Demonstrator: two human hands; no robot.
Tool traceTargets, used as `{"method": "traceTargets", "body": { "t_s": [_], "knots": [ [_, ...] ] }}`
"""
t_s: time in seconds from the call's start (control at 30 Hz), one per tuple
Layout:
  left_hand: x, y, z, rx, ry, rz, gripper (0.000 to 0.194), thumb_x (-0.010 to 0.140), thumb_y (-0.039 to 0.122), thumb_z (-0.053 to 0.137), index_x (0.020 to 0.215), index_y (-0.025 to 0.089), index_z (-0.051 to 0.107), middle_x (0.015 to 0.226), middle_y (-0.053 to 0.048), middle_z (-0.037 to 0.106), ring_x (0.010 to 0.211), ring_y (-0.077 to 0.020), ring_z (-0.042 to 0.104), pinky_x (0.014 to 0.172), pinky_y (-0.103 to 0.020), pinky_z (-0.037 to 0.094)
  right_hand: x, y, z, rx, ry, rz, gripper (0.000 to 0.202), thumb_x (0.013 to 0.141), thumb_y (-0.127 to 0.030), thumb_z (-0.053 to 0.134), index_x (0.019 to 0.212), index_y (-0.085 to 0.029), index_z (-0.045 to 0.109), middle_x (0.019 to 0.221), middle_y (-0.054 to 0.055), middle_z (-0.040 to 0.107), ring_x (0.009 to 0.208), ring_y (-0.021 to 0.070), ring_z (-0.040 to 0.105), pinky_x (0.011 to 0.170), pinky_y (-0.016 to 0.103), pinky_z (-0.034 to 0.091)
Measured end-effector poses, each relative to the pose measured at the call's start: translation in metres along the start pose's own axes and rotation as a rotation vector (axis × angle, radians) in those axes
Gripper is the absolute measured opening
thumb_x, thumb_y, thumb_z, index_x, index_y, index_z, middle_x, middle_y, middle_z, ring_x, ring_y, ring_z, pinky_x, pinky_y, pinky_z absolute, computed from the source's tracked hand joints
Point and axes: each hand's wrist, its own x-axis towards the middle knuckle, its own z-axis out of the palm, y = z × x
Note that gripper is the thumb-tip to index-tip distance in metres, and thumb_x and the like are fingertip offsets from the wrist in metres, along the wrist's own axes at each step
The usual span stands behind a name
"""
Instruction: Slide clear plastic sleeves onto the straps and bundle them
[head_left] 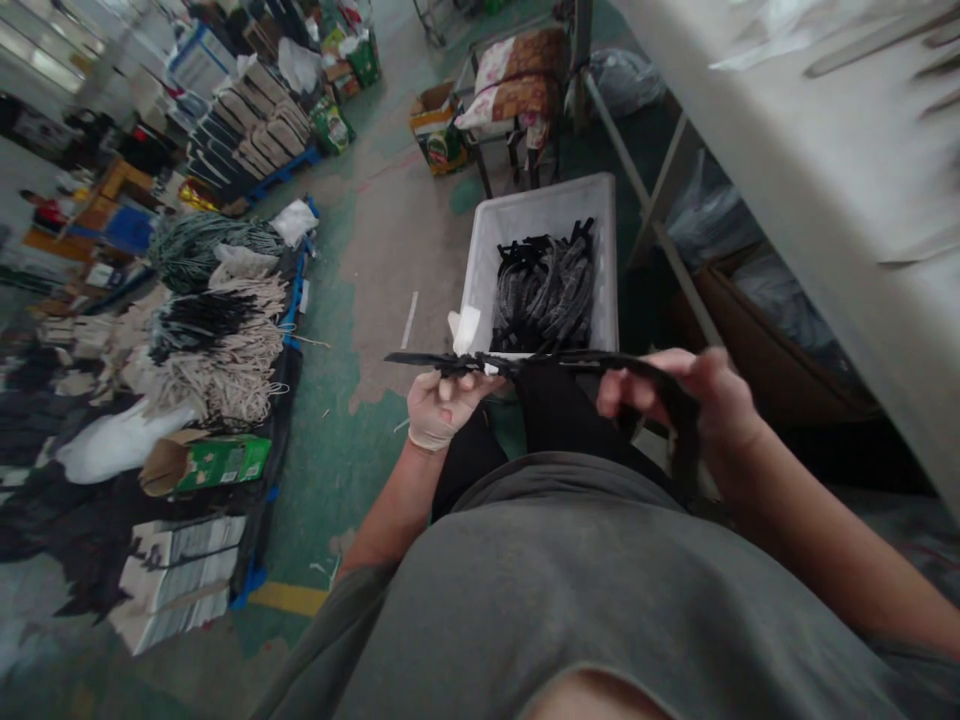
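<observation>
A black strap (555, 362) stretches sideways in front of my body, between my two hands. My left hand (442, 400), in a pale glove, is closed around its left part, and a dark end sticks out beyond the fingers. A small white piece (466, 328) stands up by the left thumb. My right hand (690, 395) grips the other part, where the strap bends and hangs down, blurred by motion. Beyond the strap is a white bin (607, 260) holding a heap of black and grey straps (544, 285).
At the right is a white table (840, 180) with bags and a carton beneath. A chair with a patterned cushion (525, 75) stands behind the bin. Bundled cords (232, 340), a green box (225, 460) and stacked sheets lie on the left. A cardboard box (439, 130) is farther back.
</observation>
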Motion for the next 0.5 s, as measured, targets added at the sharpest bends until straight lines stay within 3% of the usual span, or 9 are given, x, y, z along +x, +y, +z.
{"method": "traceTargets", "body": {
  "t_s": [0.07, 0.1, 0.2, 0.3, 0.4, 0.5],
  "knots": [
    [0.003, 0.002, 0.004, -0.056, 0.029, -0.054, 0.060, 0.085, 0.047, 0.050, 0.036, 0.020, 0.030, 0.051, -0.005, 0.054, 0.076, -0.0250, 0.067, 0.097, -0.060, 0.050, 0.014, 0.020, -0.002, 0.142, 0.276, 0.020, 0.036, 0.086, -0.057, 0.064, 0.096, -0.024, 0.074, 0.110, 0.006, 0.071, 0.099, 0.0235, 0.068, 0.075, 0.035, 0.059],
    [0.004, 0.003, 0.006, -0.075, 0.029, -0.071, 0.061, 0.086, 0.047, 0.048, 0.035, 0.020, 0.027, 0.050, -0.006, 0.052, 0.074, -0.0248, 0.067, 0.096, -0.060, 0.051, 0.022, 0.030, 0.000, 0.174, 0.335, 0.068, 0.033, 0.083, -0.051, 0.069, 0.103, -0.024, 0.072, 0.117, 0.006, 0.069, 0.105, 0.0235, 0.066, 0.075, 0.034, 0.060],
    [0.004, 0.002, 0.013, -0.134, 0.004, -0.104, 0.059, 0.087, 0.041, 0.047, 0.034, 0.020, 0.030, 0.051, -0.006, 0.054, 0.075, -0.0255, 0.068, 0.098, -0.060, 0.049, 0.044, 0.052, 0.016, 0.213, 0.203, 0.216, 0.042, 0.084, -0.049, 0.070, 0.114, -0.020, 0.068, 0.120, 0.010, 0.068, 0.105, 0.0236, 0.065, 0.074, 0.035, 0.061],
    [0.003, 0.001, 0.018, -0.144, 0.040, -0.103, 0.054, 0.089, 0.037, 0.045, 0.039, 0.019, 0.041, 0.057, -0.006, 0.060, 0.082, -0.0269, 0.070, 0.103, -0.060, 0.045, 0.053, 0.065, 0.036, 0.146, 0.078, 0.229, 0.043, 0.079, -0.049, 0.076, 0.104, -0.015, 0.068, 0.099, 0.007, 0.072, 0.085, 0.0192, 0.068, 0.068, 0.031, 0.062],
    [0.007, 0.000, 0.017, -0.149, 0.132, -0.097, 0.045, 0.093, 0.042, 0.044, 0.059, 0.020, 0.063, 0.075, -0.005, 0.070, 0.092, -0.0268, 0.070, 0.103, -0.057, 0.045, 0.051, 0.073, 0.048, 0.043, 0.156, 0.237, 0.031, 0.077, -0.038, 0.079, 0.093, -0.014, 0.067, 0.079, 0.002, 0.070, 0.063, 0.0124, 0.066, 0.057, 0.022, 0.057],
    [0.017, -0.003, 0.003, -0.168, 0.232, -0.088, 0.047, 0.094, 0.057, 0.041, 0.090, 0.023, 0.072, 0.099, -0.006, 0.074, 0.098, -0.0237, 0.069, 0.098, -0.048, 0.050, 0.044, 0.075, 0.050, 0.099, 0.229, 0.276, 0.028, 0.087, -0.037, 0.068, 0.105, -0.016, 0.063, 0.096, 0.008, 0.074, 0.062, 0.0131, 0.068, 0.054, 0.023, 0.056]
  ]
}}
